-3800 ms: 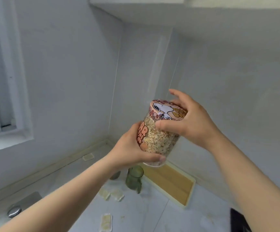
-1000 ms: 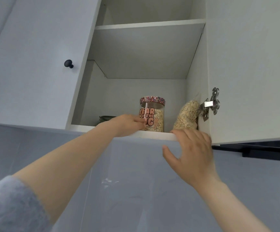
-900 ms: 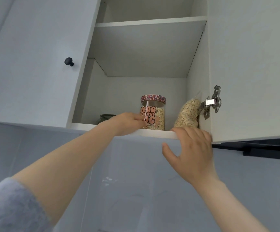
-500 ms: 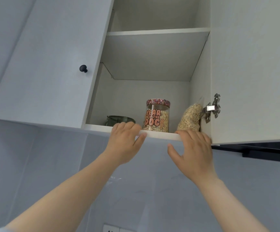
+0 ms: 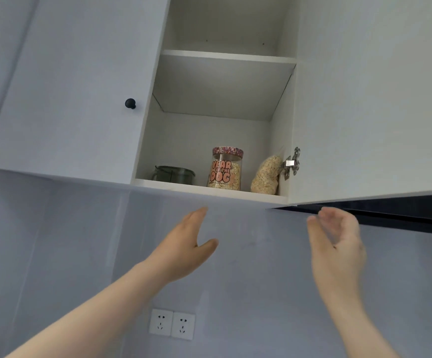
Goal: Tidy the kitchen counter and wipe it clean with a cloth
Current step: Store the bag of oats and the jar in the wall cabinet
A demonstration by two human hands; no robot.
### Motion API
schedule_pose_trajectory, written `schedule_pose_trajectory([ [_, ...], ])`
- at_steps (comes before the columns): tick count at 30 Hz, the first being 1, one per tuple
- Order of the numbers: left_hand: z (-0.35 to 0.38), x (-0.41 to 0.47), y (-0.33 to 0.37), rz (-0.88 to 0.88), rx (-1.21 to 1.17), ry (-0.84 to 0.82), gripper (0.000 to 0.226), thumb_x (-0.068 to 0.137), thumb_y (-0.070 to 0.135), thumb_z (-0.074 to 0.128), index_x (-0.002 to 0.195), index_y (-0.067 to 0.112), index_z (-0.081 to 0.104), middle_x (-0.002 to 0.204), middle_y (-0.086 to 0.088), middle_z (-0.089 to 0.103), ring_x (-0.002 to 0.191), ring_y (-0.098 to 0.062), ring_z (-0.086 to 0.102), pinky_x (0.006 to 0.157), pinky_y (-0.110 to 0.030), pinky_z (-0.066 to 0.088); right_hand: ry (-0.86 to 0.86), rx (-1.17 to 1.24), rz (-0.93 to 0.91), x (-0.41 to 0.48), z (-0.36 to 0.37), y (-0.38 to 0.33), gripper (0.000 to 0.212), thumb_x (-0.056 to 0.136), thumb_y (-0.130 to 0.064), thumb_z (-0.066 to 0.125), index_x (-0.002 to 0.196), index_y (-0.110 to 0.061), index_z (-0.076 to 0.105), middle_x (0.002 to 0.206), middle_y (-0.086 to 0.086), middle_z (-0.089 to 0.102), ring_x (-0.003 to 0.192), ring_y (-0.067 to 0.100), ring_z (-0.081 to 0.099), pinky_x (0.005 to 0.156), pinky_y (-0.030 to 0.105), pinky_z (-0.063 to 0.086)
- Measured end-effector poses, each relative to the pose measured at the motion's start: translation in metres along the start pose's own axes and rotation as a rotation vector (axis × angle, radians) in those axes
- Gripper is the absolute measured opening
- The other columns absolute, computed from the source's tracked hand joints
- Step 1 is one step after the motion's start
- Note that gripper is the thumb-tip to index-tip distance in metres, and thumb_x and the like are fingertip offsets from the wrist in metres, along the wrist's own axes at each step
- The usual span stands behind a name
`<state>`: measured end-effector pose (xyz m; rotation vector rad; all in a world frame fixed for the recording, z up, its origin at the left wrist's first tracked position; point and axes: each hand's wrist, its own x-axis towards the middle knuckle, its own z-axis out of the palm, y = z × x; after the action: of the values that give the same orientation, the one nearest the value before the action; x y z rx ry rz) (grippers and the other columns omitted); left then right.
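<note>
Below the open cabinet holding the oat jar, left hand and right hand hang released, each grip empty.

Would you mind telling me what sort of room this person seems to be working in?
Probably a home kitchen: the open wall cupboard holds a jar of oats, a bag of oats and a green glass jug, and a pair of sockets sits on the wall below.
</note>
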<state>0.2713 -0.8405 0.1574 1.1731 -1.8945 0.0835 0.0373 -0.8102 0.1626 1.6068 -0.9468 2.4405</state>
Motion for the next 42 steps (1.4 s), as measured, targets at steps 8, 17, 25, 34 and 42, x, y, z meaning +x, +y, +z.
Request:
schedule_pose_trajectory([
  [8, -0.018, -0.031, 0.08, 0.035, 0.034, 0.064, 0.067, 0.093, 0.039, 0.054, 0.15, 0.022, 0.023, 0.153, 0.007, 0.03, 0.139, -0.011, 0.03, 0.11, -0.03, 0.032, -0.201, 0.135, -0.115, 0.013, -0.065, -0.054, 0.026, 0.091, -0.008, 0.058, 0.114, -0.02, 0.055, 0.117, -0.014, 0.063, 0.116, -0.003, 0.053, 0.093, 0.011, 0.043],
  [17, -0.052, -0.053, 0.165, 0.053, -0.016, 0.233, 0.032, 0.095, 0.037, 0.053, 0.125, 0.028, 0.058, 0.121, 0.017, 0.058, 0.105, 0.005, 0.054, 0.089, -0.009, 0.039, -0.4, 0.277, -0.162, 0.024, -0.088, -0.077, 0.041, 0.083, -0.02, 0.058, 0.124, -0.025, 0.056, 0.122, -0.013, 0.062, 0.119, 0.006, 0.054, 0.104, 0.03, 0.041],
  [25, -0.091, -0.05, 0.246, 0.08, -0.347, 0.357, 0.045, 0.084, 0.066, 0.048, 0.105, 0.031, 0.068, 0.104, 0.01, 0.071, 0.097, -0.008, 0.068, 0.096, -0.041, 0.051, -0.546, 0.299, -0.127, 0.026, -0.101, -0.072, 0.062, 0.079, -0.023, 0.056, 0.139, -0.029, 0.046, 0.139, -0.017, 0.05, 0.13, 0.002, 0.043, 0.111, 0.036, 0.036],
  [34, -0.097, -0.045, 0.3, 0.209, -0.317, 0.291, 0.05, 0.075, 0.055, 0.059, 0.099, 0.011, 0.066, 0.085, 0.005, 0.071, 0.076, -0.007, 0.069, 0.061, -0.016, 0.05, -0.571, 0.245, -0.136, 0.021, -0.098, -0.08, 0.07, 0.084, -0.005, 0.061, 0.142, -0.036, 0.036, 0.144, -0.025, 0.038, 0.129, -0.017, 0.031, 0.106, 0.009, 0.026],
  [42, -0.124, -0.056, 0.27, 0.153, -0.368, 0.363, 0.034, 0.059, 0.048, 0.073, 0.072, 0.016, 0.072, 0.073, 0.002, 0.072, 0.07, -0.015, 0.068, 0.068, -0.037, 0.056, -0.62, 0.218, -0.211, 0.016, -0.076, -0.084, 0.067, 0.087, -0.009, 0.061, 0.143, -0.036, 0.036, 0.147, -0.024, 0.032, 0.136, -0.01, 0.024, 0.116, 0.031, 0.026],
])
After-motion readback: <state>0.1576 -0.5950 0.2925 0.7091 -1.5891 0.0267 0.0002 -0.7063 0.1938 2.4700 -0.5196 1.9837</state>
